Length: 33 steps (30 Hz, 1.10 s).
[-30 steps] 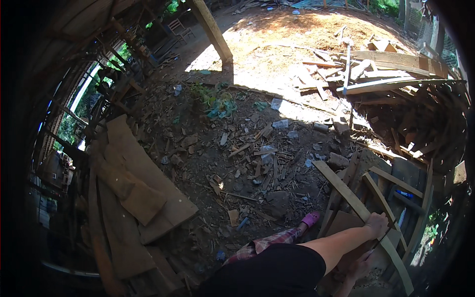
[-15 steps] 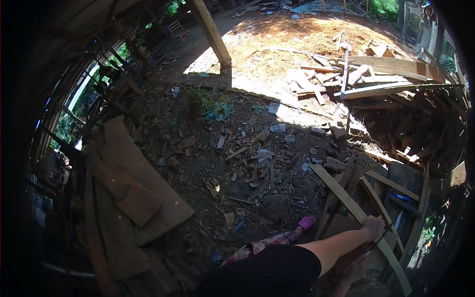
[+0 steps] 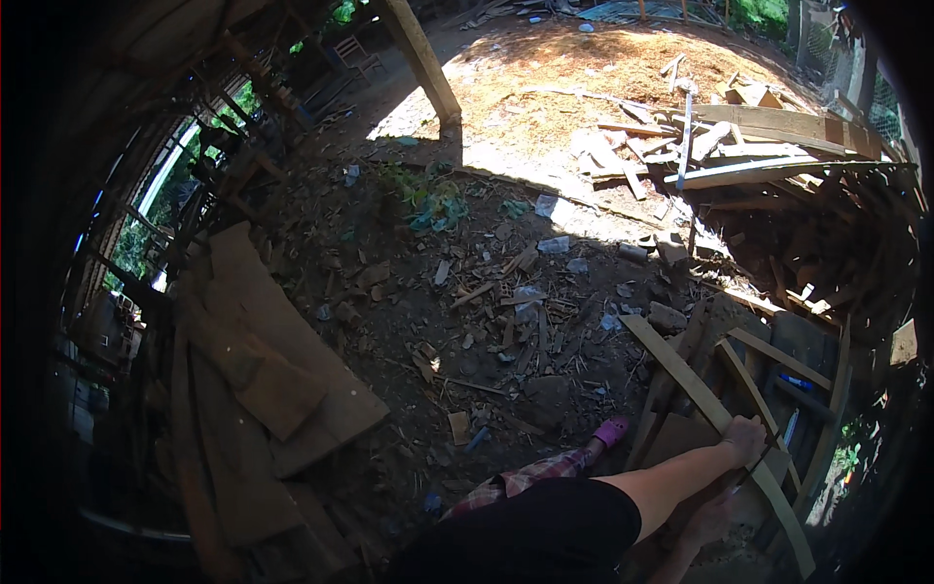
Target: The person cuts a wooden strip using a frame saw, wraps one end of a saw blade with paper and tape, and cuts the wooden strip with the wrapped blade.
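A long, pale wooden strip (image 3: 683, 377) slants across the work surface at the lower right. My left hand (image 3: 744, 441) is closed over the strip near its middle, the forearm reaching in from the lower edge. Below it, my right hand (image 3: 708, 518) is close to the strip's near side, in shade. Its fingers are partly hidden, and I cannot make out whether they hold anything. Beyond the strip stands a narrow wooden frame (image 3: 778, 358) of thin slats. A blue object (image 3: 796, 381) lies within it, and a thin, light-coloured stick-like item (image 3: 790, 426) is nearer my left hand.
Broad brown boards (image 3: 282, 350) lie stacked at the left. Wood scraps and plastic bits litter the dark ground (image 3: 525, 389). Sunlit planks (image 3: 749, 146) are piled at the far right. A wooden post (image 3: 420, 60) stands at the back. My foot wears a pink shoe (image 3: 611, 431).
The whole view has shifted slightly. My left hand stays on the wooden strip, while my right hand has moved a little up and to the right.
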Each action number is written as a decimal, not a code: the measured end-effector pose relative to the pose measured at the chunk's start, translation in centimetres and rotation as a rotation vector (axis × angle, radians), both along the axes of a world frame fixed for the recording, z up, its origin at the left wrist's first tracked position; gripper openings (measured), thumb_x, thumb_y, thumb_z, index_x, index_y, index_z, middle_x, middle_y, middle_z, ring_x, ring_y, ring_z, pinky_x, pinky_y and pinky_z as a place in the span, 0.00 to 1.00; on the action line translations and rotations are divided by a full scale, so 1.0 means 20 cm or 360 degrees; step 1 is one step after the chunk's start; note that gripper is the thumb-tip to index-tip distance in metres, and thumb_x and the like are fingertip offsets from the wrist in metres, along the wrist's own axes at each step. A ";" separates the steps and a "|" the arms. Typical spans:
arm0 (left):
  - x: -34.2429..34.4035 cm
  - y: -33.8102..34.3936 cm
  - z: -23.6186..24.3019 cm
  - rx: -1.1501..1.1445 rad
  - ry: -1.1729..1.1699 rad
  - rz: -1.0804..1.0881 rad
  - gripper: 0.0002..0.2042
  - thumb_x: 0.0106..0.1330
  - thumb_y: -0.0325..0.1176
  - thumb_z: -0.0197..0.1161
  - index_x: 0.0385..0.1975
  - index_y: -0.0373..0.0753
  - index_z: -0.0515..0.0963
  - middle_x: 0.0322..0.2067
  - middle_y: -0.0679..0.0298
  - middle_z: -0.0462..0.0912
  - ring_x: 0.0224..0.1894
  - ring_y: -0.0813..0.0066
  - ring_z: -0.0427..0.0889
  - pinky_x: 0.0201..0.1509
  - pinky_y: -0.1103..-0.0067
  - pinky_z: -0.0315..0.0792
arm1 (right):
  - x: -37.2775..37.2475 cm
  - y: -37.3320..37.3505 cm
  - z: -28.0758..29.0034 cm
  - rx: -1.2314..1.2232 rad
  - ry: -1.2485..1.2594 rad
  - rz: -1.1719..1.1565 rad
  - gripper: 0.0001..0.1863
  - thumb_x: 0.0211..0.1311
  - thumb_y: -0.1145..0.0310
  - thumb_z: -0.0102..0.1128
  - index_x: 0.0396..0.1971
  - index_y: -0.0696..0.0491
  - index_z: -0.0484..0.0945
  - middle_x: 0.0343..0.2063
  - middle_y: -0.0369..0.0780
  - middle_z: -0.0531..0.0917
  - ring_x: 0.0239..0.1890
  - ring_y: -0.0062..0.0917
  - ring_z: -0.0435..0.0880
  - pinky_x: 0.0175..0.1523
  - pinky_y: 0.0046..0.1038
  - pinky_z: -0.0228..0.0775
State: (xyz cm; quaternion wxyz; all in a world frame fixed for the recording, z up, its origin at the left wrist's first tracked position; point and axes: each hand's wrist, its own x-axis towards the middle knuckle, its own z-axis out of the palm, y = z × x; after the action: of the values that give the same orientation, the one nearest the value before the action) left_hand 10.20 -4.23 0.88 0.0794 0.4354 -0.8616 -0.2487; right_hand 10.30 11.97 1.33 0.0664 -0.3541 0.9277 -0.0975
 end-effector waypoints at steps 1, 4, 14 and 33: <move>0.00 0.00 -0.01 -0.0006 0.0026 0.0024 0.13 0.62 0.44 0.57 0.34 0.42 0.82 0.34 0.66 0.81 0.44 0.72 0.79 0.36 0.73 0.72 | -0.01 0.00 -0.02 0.0023 -0.0021 -0.0019 0.27 0.74 0.48 0.32 0.43 0.55 0.75 0.33 0.54 0.81 0.37 0.54 0.80 0.40 0.51 0.70; -0.01 0.00 -0.01 0.0002 0.0049 0.0024 0.14 0.62 0.44 0.58 0.33 0.41 0.82 0.35 0.64 0.81 0.44 0.71 0.79 0.37 0.72 0.73 | -0.03 -0.01 -0.04 -0.0047 0.0150 0.0035 0.22 0.74 0.51 0.35 0.45 0.51 0.75 0.33 0.49 0.83 0.34 0.49 0.82 0.36 0.48 0.72; 0.08 0.00 0.11 0.0062 0.0045 0.0061 0.12 0.64 0.40 0.54 0.38 0.41 0.80 0.38 0.59 0.78 0.41 0.62 0.83 0.43 0.67 0.74 | -0.01 -0.02 -0.01 -0.0128 0.0057 0.0067 0.20 0.73 0.57 0.36 0.41 0.57 0.73 0.34 0.53 0.81 0.38 0.52 0.80 0.39 0.50 0.70; 0.08 0.00 0.14 0.0025 -0.0156 0.0004 0.21 0.74 0.43 0.38 0.42 0.39 0.79 0.46 0.53 0.78 0.45 0.52 0.82 0.49 0.63 0.75 | 0.08 0.14 0.11 -0.0108 0.0243 -0.0044 0.14 0.70 0.57 0.47 0.31 0.52 0.73 0.23 0.47 0.81 0.26 0.42 0.83 0.31 0.42 0.75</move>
State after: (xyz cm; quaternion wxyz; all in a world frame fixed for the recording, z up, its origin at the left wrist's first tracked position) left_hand 11.75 -4.22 3.68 0.0340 0.4486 -0.8620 -0.2336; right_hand 11.97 14.72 3.58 -0.0180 -0.3498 0.9310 -0.1025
